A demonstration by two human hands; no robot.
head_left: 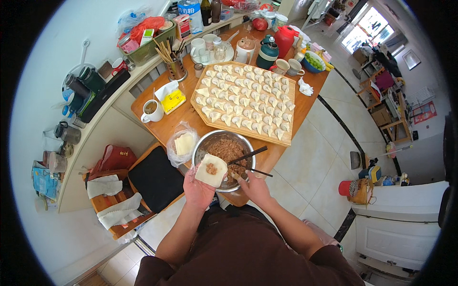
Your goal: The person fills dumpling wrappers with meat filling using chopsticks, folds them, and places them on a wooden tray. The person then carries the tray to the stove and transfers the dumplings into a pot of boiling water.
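My left hand (199, 189) holds a square dough wrapper (205, 178) flat on its palm and fingers, with a small lump of meat filling (212, 168) near its middle. Beside it, my right hand (254, 187) is at the right rim of a steel bowl (196, 153) of minced filling (225, 148), its fingertips over the bowl's inside. Dark chopsticks (254, 152) rest across the bowl, spread apart; whether my right fingers touch them is unclear. A stack of wrappers (184, 144) lies in a plastic bag left of the bowl. Behind it, rows of folded wontons (247, 102) cover a wooden board (286, 142).
A white mug (152, 113), a yellow tissue pack (173, 100) and a chopstick holder (176, 69) stand left of the board. Cups, a red thermos (285, 40) and a bowl of green fruit (314, 61) stand behind it. A chair with a black cushion (155, 178) is at the left.
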